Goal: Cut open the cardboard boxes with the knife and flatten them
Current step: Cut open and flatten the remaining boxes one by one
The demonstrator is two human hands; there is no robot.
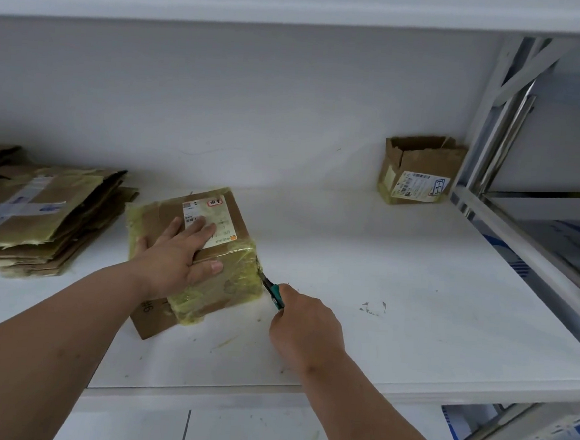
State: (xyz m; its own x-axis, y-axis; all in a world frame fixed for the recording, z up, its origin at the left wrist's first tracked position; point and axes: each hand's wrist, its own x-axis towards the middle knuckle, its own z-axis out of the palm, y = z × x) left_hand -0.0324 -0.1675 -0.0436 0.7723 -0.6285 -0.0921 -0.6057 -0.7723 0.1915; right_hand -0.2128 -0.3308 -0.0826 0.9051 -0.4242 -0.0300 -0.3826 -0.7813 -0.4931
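A closed cardboard box (224,285) wrapped in yellowish tape sits on the white shelf (396,296), with a white shipping label on top. My left hand (180,253) lies flat on the box's top, fingers spread over the label. My right hand (305,327) grips a green-handled knife (274,292). Its blade tip touches the box's taped right corner, low on the side. A second cardboard box (419,170), open at the top, stands at the back right against the wall.
A pile of flattened cardboard (38,212) lies at the left of the shelf. A metal rack frame (500,131) borders the shelf on the right. Another shelf board (297,0) runs overhead. Small tape scraps (373,308) lie right of the knife.
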